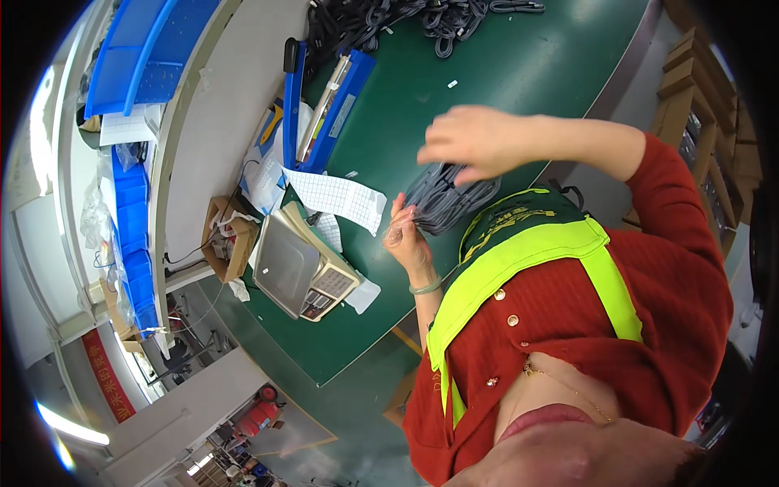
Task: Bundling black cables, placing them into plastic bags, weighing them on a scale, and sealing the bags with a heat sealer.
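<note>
A coiled bundle of dark grey cables (451,200) is at the front edge of the green table, close to my body. My left hand (406,237) grips the bundle's left end between thumb and fingers. Something clear and shiny, perhaps plastic film, shows at those fingertips. Over the top of the bundle is my right hand (475,142), slightly smeared by motion. Its fingers are bent and the thumb points down at the cables; whether it grips one is not clear.
More dark cables (365,24) lie heaped at the table's far edge. A blue heat sealer (333,109), a white label sheet (337,195) and a scale (292,264) stand to the left on the green table (324,349). Cardboard boxes (690,89) are stacked at right.
</note>
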A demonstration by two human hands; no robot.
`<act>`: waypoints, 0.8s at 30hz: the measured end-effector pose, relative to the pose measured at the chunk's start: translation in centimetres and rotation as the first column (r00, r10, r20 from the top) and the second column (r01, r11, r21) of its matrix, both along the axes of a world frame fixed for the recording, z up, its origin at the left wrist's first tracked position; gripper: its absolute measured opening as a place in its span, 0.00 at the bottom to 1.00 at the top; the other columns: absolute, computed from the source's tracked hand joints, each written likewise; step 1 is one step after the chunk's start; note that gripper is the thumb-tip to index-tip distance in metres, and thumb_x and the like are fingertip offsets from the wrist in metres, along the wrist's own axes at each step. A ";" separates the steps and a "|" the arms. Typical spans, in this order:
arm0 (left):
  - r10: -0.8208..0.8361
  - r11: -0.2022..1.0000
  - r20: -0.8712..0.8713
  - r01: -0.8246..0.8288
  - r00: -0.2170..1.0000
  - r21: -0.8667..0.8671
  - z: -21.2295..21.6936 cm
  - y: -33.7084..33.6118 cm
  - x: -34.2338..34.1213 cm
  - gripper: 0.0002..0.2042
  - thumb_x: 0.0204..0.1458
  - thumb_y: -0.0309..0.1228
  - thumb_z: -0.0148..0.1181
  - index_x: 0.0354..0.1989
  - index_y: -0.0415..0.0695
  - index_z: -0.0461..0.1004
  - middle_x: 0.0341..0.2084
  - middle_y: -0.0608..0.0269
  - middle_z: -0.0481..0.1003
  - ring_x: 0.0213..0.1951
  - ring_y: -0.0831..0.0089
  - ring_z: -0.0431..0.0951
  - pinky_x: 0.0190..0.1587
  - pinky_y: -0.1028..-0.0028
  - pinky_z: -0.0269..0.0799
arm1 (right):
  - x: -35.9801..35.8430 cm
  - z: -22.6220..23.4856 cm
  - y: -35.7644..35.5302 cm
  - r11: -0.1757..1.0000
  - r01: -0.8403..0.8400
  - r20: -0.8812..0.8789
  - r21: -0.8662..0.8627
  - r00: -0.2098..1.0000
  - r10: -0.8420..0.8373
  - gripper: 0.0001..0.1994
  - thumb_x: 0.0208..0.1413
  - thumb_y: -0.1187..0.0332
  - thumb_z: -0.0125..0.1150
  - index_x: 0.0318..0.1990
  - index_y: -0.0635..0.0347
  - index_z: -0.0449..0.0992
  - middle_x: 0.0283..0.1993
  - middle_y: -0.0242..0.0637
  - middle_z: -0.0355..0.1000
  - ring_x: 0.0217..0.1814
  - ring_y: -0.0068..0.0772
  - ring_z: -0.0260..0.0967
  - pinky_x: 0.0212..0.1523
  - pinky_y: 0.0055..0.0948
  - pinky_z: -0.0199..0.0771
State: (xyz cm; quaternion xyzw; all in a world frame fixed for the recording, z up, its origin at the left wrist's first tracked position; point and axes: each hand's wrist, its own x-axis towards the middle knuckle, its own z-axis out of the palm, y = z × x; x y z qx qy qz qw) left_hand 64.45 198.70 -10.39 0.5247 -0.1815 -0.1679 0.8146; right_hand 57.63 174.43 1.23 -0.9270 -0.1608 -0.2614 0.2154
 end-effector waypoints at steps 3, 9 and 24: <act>-0.019 0.998 -0.040 0.017 0.999 -0.058 -0.3 -0.1 0.1 0.05 0.45 0.29 0.61 0.26 0.41 0.77 0.32 0.60 0.77 0.55 0.55 0.64 0.58 0.59 0.53 | 0.9 -2.0 1.2 0.971 -0.085 -0.251 -0.224 0.968 0.026 0.12 0.35 0.64 0.64 0.28 0.55 0.70 0.31 0.31 0.63 0.33 0.32 0.63 0.35 0.30 0.64; -0.005 0.992 -0.024 0.002 1.000 -0.122 -1.2 0.5 0.5 0.07 0.48 0.31 0.60 0.30 0.40 0.76 0.36 0.57 0.75 0.55 0.58 0.65 0.58 0.64 0.56 | -0.7 2.1 -1.0 0.977 -0.151 -0.192 0.150 0.965 0.179 0.09 0.38 0.66 0.63 0.26 0.57 0.70 0.31 0.32 0.64 0.32 0.33 0.63 0.36 0.30 0.65; 0.085 0.970 0.137 -0.114 0.987 0.214 2.0 -1.2 -0.1 0.09 0.52 0.27 0.53 0.39 0.41 0.75 0.46 0.52 0.72 0.56 0.57 0.64 0.60 0.64 0.53 | -6.2 -3.1 -4.6 0.994 -0.102 -0.241 -0.037 0.966 0.090 0.05 0.44 0.72 0.59 0.24 0.61 0.69 0.31 0.33 0.67 0.32 0.35 0.64 0.38 0.32 0.67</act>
